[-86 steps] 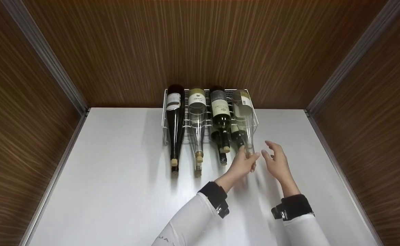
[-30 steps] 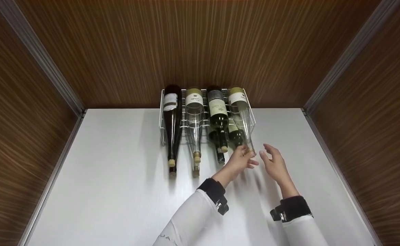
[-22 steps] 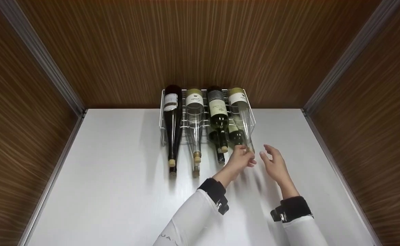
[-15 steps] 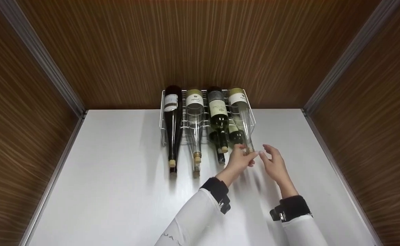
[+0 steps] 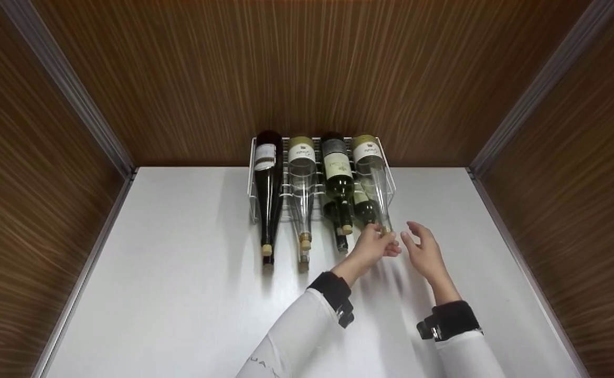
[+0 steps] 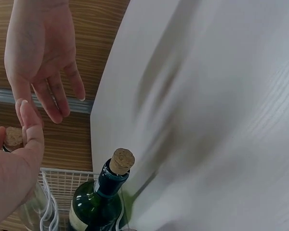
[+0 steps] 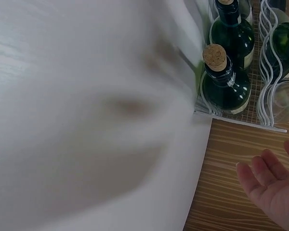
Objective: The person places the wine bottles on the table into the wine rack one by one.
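Observation:
In the head view, a clear glass wine bottle (image 5: pixel 368 152) lies in the top row of a white wire rack (image 7: pixel 250 123), at the right end, neck toward me. My left hand (image 5: pixel 368 251) pinches its neck just by the cork (image 6: pixel 13 136). The bottle's white label faces up. Just right of it my right hand (image 5: pixel 426 256) hovers with fingers relaxed and slightly bent, apart from the bottle and holding nothing. Beneath the clear bottle, a green bottle (image 5: pixel 364 207) sits in the lower row; its cork (image 6: pixel 122 161) shows in the left wrist view.
More corked bottles fill the rack: a dark one (image 5: pixel 268 194) at left, a clear one (image 5: pixel 302 181), and a green one (image 5: pixel 338 173), with others below. The rack stands on a white table (image 5: pixel 170 252) against a brown wood-grain panel (image 5: pixel 307 68).
Since the earliest frame the clear bottle has turned about its length, bringing its label from the side to the top. My left fingers have shifted around the neck; the right hand has barely moved.

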`<act>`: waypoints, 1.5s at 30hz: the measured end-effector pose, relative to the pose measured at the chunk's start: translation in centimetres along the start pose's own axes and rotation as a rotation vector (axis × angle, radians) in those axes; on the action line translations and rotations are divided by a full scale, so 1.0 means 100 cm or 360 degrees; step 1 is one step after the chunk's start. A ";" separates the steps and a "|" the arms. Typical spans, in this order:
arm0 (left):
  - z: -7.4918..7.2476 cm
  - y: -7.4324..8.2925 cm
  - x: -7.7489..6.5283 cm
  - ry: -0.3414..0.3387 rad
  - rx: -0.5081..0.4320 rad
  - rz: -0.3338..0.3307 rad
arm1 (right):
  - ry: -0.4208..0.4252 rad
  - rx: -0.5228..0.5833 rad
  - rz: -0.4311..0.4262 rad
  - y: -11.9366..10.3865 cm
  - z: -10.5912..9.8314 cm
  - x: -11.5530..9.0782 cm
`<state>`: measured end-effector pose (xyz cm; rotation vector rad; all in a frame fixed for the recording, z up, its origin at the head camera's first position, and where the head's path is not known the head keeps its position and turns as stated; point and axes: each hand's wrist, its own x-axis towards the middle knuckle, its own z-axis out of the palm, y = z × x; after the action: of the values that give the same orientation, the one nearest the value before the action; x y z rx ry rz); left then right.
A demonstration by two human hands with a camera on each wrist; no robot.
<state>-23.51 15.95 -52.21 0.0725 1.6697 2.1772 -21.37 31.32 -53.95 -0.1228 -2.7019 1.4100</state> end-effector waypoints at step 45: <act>-0.014 0.041 -0.053 -0.0253 0.1479 0.0147 | -0.0040 -0.0261 -0.0166 -0.010 -0.010 0.002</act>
<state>-20.10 12.02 -47.67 0.5592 2.4439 1.2239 -21.51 31.62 -52.55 0.0246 -2.7967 1.1692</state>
